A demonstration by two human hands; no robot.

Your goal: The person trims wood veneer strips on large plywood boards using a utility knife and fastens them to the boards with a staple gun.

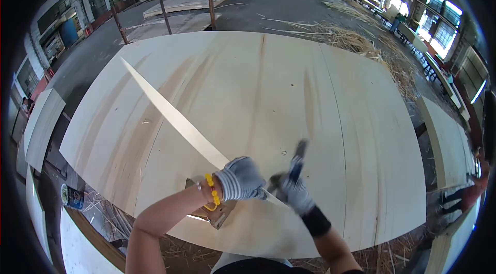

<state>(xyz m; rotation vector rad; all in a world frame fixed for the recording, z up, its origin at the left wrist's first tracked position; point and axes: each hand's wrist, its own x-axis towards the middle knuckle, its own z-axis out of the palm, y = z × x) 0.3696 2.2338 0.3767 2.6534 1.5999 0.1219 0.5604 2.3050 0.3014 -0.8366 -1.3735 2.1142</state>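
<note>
My left hand (242, 177), in a grey striped glove with a yellow bracelet at the wrist, is closed around a long, thin, pointed wood veneer strip (178, 121). The strip slants from the far left of the big pale plywood sheet (237, 83) down to my hands, and its near end shows between them. Beside it my right hand (295, 193), gloved with a black wristband, is closed on a tool with a dark blue handle (296, 168). Motion smears this tool, so its kind is unclear. A brown boxy object (222, 215) lies partly hidden under my left forearm.
Loose veneer scraps (341, 36) heap on the floor beyond the sheet. Metal posts (211, 5) stand near its far edge by low stacked boards (186, 4). A can (72, 196) sits at left. More board stacks flank both sides; a person (473, 186) is at far right.
</note>
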